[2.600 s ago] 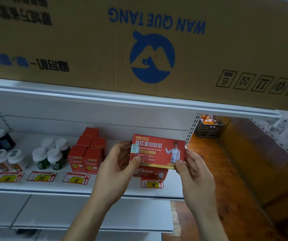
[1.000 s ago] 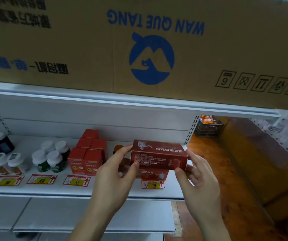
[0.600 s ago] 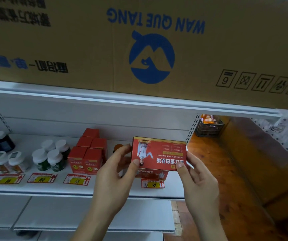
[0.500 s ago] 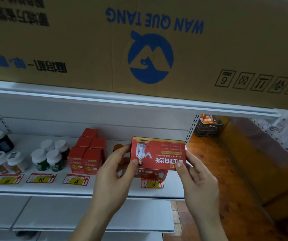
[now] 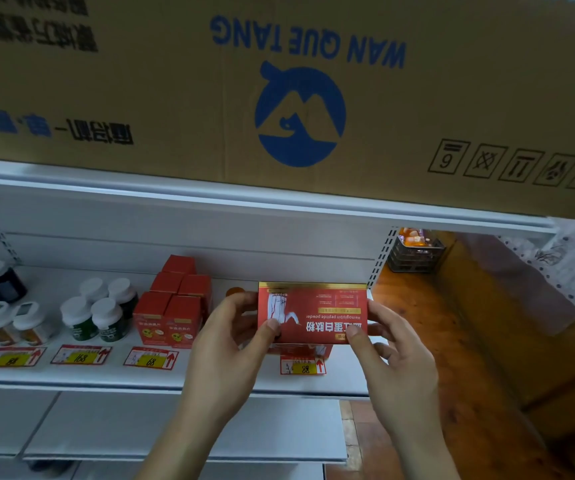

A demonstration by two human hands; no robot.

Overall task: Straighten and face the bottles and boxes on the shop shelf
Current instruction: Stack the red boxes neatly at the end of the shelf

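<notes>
Left hand [image 5: 230, 344] and right hand [image 5: 388, 351] are gripping an upside-down hemoglobin peptide powder box [image 5: 314, 313] at centre frame, hiding another red box [image 5: 308, 348] behind; small red cartons [image 5: 170, 313] are standing left.

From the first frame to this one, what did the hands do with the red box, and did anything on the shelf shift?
Both hands, left hand and right hand, kept their grip and flipped the red box end over end: its printed face showed upright first, now upside down. The small red boxes, bottles and price tags stayed put.
</notes>
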